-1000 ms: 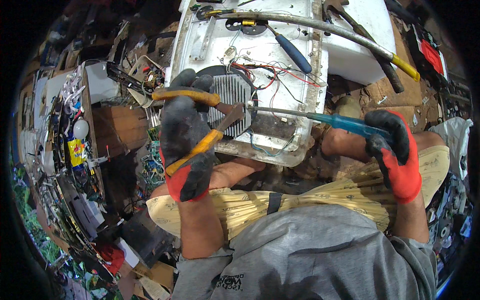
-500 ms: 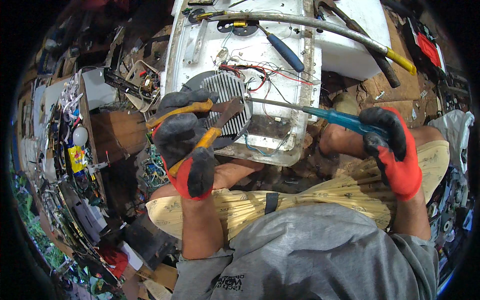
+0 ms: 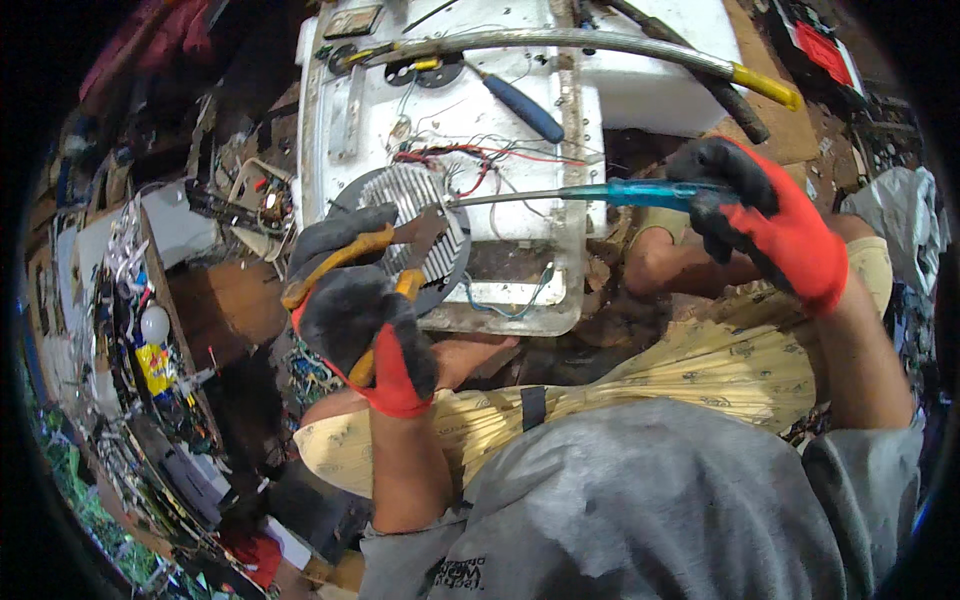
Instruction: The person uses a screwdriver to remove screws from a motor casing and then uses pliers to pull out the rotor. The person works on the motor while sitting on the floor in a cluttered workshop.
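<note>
Two-tool work at a finned metal heat sink (image 3: 405,190), which lies with a round dark plate (image 3: 440,297) at the near end of a white panel (image 3: 312,150). The left hand (image 3: 345,310), in a black-and-red glove, has its fingers wrapped around the yellow handles of a pair of pliers (image 3: 340,264); the handles stand apart, and the rusty jaws reach over the fins toward their right edge. Whether the jaws bite on metal there cannot be told. The right hand (image 3: 765,215), gloved alike, has its fingers closed on the blue handle of a screwdriver (image 3: 650,193), whose long shaft runs leftward, its tip beside the ends of the pliers; actual contact is too small to resolve. Red and dark wires (image 3: 478,178) spread just beyond the heat sink; a blue-handled tool (image 3: 525,108) and a long metal tube with a yellow end (image 3: 590,40) lie farther off. The step in hand appears to be working the tip at the heat sink's edge while the pliers steady the spot. The next move would call for a firm left grip and a well-seated tip, kept clear of the wires.
</note>
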